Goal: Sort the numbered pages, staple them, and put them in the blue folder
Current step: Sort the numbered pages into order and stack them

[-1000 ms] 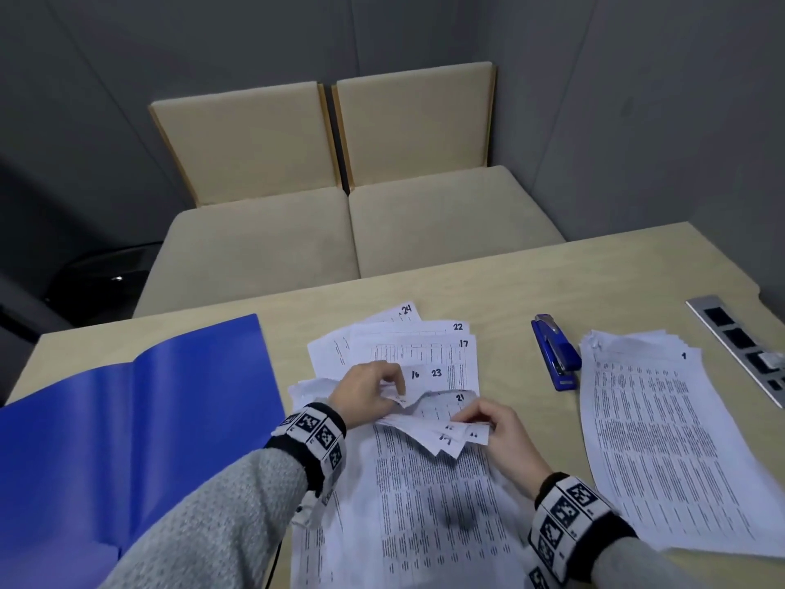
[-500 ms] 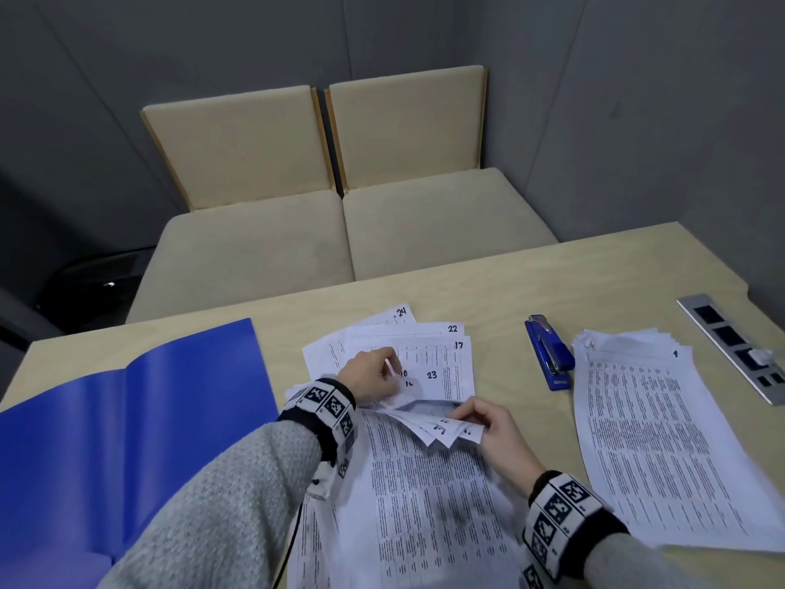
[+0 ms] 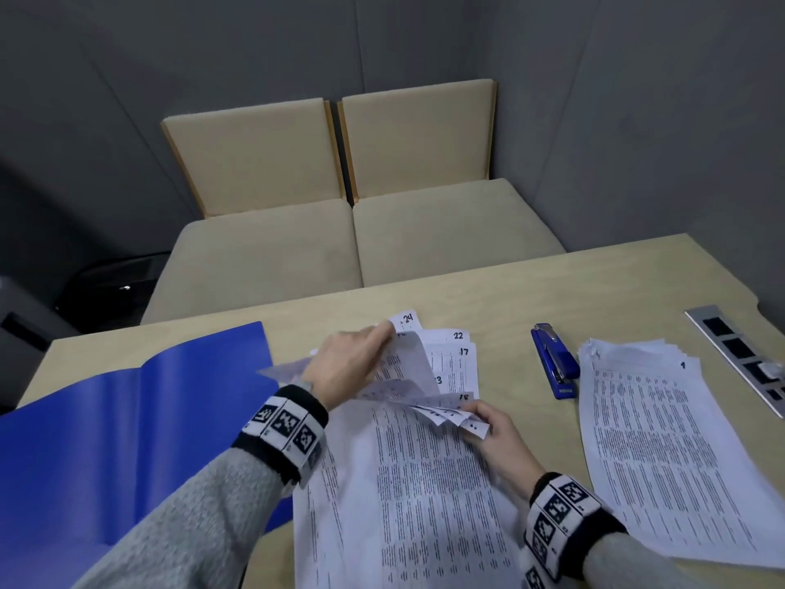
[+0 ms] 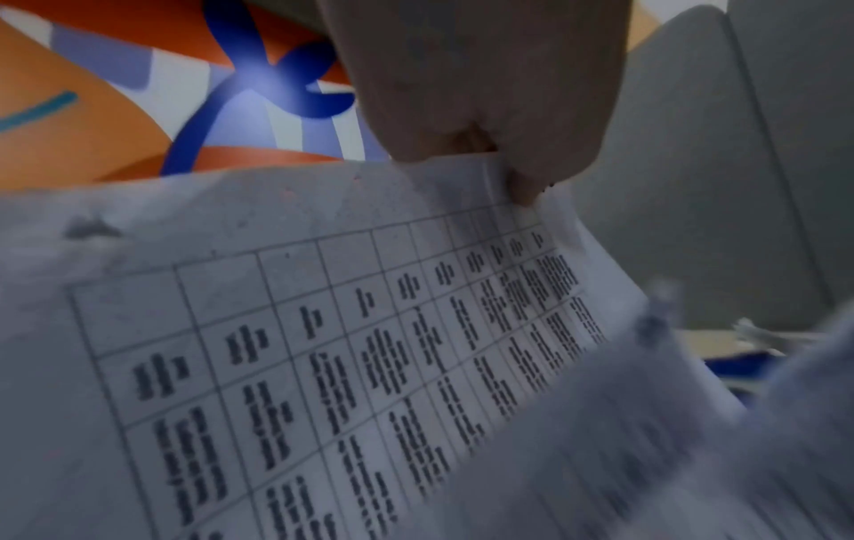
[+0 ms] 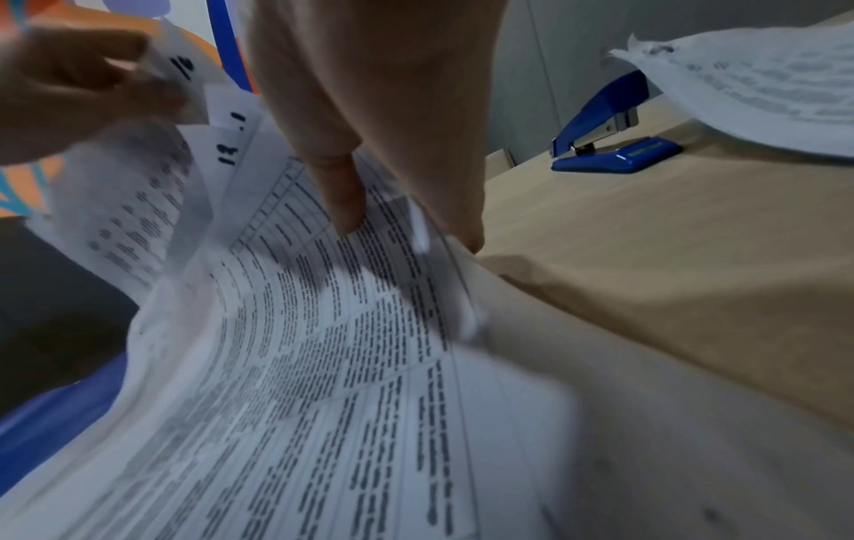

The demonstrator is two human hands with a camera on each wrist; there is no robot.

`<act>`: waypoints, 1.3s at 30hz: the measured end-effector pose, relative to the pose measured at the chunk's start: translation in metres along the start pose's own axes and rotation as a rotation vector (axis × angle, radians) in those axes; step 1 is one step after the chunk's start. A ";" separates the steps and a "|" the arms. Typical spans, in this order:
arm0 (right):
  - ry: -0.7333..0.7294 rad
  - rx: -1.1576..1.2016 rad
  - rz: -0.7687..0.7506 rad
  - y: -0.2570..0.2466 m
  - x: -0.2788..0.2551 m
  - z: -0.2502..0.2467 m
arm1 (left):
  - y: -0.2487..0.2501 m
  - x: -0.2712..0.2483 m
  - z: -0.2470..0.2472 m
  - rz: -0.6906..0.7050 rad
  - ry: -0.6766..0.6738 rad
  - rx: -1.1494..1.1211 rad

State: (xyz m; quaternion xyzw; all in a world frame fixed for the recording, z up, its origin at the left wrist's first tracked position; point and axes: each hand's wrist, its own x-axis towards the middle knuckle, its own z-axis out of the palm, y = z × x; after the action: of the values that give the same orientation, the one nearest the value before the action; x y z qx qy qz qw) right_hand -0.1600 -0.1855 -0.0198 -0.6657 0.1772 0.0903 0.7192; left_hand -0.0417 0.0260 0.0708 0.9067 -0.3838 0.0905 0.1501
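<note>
A fanned pile of numbered pages [image 3: 424, 482] lies on the table in front of me. My left hand [image 3: 352, 363] pinches the top corner of one printed sheet [image 3: 403, 363] and lifts it up and back; the left wrist view shows finger and thumb [image 4: 517, 171] on that sheet [image 4: 323, 347]. My right hand [image 3: 488, 427] grips the fanned right corners of several pages [image 5: 323, 329], its fingers [image 5: 342, 204] on top. Loose pages 24, 22 and 17 [image 3: 450, 346] lie behind. An open blue folder [image 3: 106, 418] lies at left. A blue stapler [image 3: 554, 361] stands at right.
A second stack of pages [image 3: 662, 452], marked 1 on top, lies right of the stapler [image 5: 610, 131]. A metal socket strip [image 3: 739, 359] is set into the table's right edge. Two beige seats [image 3: 352, 244] stand beyond the far edge.
My left hand has moved up and away from me, lifting one sheet by its corner off the fan. The right hand still holds the fanned corners.
</note>
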 end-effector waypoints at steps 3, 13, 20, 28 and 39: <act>-0.022 0.041 0.031 -0.004 -0.003 -0.002 | -0.012 0.008 -0.045 -0.054 0.194 0.135; -0.181 0.036 0.115 -0.040 -0.011 -0.034 | -0.047 0.044 -0.158 -0.288 0.705 -0.349; -0.311 0.028 0.029 -0.078 -0.015 -0.035 | -0.059 0.045 -0.080 -0.279 -0.129 -0.472; -0.015 -0.133 -0.084 -0.030 0.004 0.007 | -0.003 0.014 0.040 -0.320 -0.565 -0.600; 0.069 -0.058 -0.021 0.013 0.007 -0.007 | -0.019 0.046 0.105 -0.312 -0.364 -0.042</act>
State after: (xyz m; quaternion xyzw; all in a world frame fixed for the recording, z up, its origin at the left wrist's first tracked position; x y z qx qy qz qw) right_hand -0.1595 -0.1915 -0.0342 -0.6907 0.1922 0.0651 0.6941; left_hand 0.0086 -0.0279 -0.0186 0.9529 -0.2618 -0.1069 0.1095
